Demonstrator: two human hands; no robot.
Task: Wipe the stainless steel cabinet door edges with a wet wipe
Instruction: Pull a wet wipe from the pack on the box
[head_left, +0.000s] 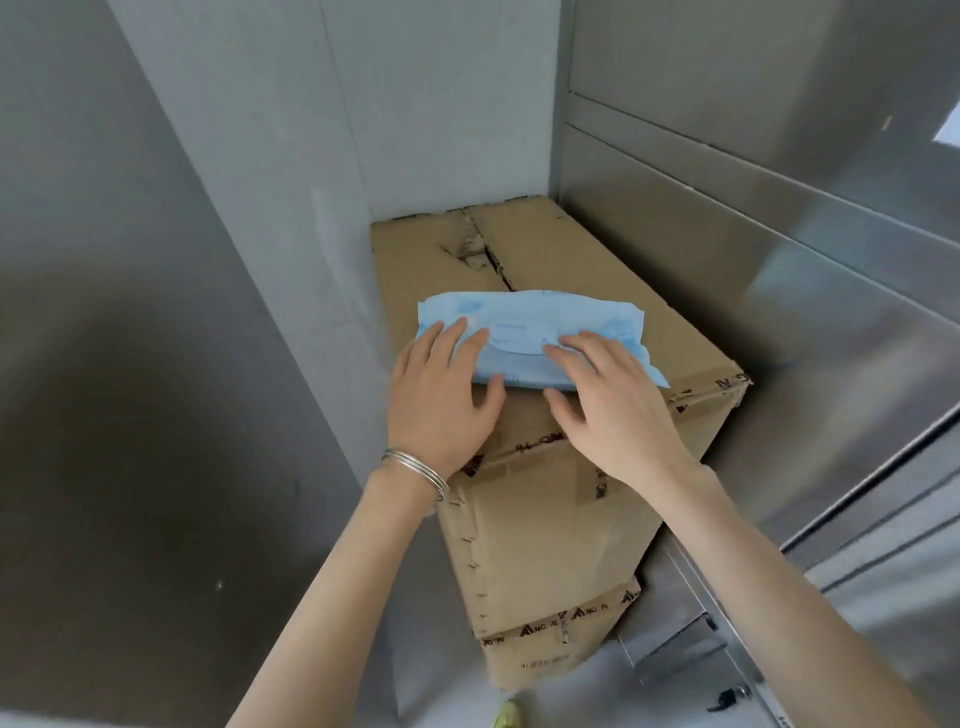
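Here, wipe pack (540, 338) on cardboard box (566, 260), steel cabinet (779, 291) beside

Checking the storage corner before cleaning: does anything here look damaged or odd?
Yes. The brown cardboard box has a torn, ragged top seam behind the light blue wet wipe pack, and its brown sealing tape is peeling along the near edges.
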